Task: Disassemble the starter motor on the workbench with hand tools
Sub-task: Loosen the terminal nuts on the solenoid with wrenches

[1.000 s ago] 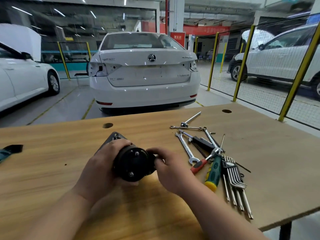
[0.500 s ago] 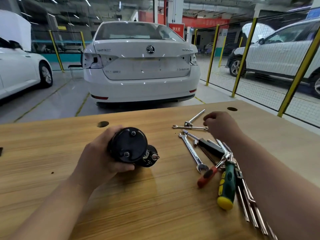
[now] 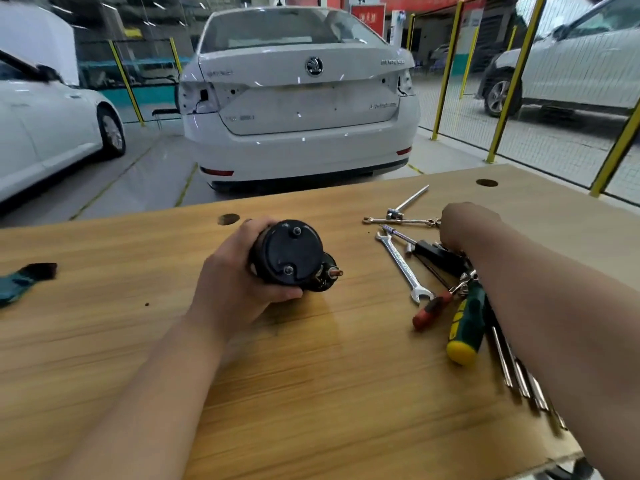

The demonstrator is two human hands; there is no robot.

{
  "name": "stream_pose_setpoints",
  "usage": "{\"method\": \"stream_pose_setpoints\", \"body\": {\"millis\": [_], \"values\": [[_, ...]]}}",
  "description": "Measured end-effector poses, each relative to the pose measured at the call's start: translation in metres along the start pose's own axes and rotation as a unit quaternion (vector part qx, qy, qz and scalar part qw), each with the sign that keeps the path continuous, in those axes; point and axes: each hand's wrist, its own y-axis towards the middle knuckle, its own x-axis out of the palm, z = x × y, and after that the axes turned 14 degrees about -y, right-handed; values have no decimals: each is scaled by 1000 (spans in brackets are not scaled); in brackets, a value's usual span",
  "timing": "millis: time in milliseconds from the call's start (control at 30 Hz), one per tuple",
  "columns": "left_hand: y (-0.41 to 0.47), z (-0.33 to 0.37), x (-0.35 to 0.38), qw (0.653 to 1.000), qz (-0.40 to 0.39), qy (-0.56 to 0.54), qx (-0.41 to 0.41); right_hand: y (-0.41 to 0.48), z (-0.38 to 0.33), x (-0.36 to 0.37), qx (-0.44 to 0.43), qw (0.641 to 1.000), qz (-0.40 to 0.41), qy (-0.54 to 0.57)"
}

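The black starter motor (image 3: 289, 256) lies on its side on the wooden workbench (image 3: 311, 375), its round end cap with two bolts facing me. My left hand (image 3: 235, 278) wraps around its body. My right hand (image 3: 467, 226) rests knuckles-up over the far end of the tool pile, covering a thin spanner's (image 3: 401, 221) right end; its fingers are hidden, so what they hold cannot be told. A combination wrench (image 3: 403, 268) lies between motor and pile.
A red-handled tool (image 3: 431, 310), a green and yellow screwdriver (image 3: 465, 327) and several hex keys (image 3: 519, 375) lie under my right forearm. A T-handle socket driver (image 3: 408, 200) is at the back. A blue-black rag (image 3: 24, 280) sits left. White cars stand beyond the bench.
My right hand left the motor and reached right to the tool pile, where it has stayed. My left hand keeps hold of the motor, turned with its end cap toward me.
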Motion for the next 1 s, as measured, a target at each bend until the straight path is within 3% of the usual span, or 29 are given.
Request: {"method": "stream_pose_setpoints", "body": {"millis": [200,367,467,533,600,633,700,767,867,1000], "values": [[1,0,1,1000,4,-19,6,5,-3,-17,-44,993,-87,-61],[1,3,-1,1000,2,-31,6,3,4,-8,-22,997,-71,13],[-2,4,-1,999,-6,-28,16,1,9,-13,-7,996,-14,83],[-3,4,-2,999,-12,-26,17,-4,14,-29,6,983,88,161],[-3,3,-2,999,-15,-29,14,-17,17,-51,-14,934,170,313],[-3,3,-2,999,-13,-36,15,-28,15,-62,-44,890,167,422],[-2,4,-3,999,-11,-49,15,-59,6,-77,-144,762,47,629],[-2,6,-4,998,-22,-52,15,-89,-11,-79,-235,647,-93,720],[-6,8,-11,997,-46,-49,29,-124,-37,-70,-304,595,-174,723],[-13,9,-27,989,-21,-146,20,-145,-59,-50,-286,544,-222,757]]}}
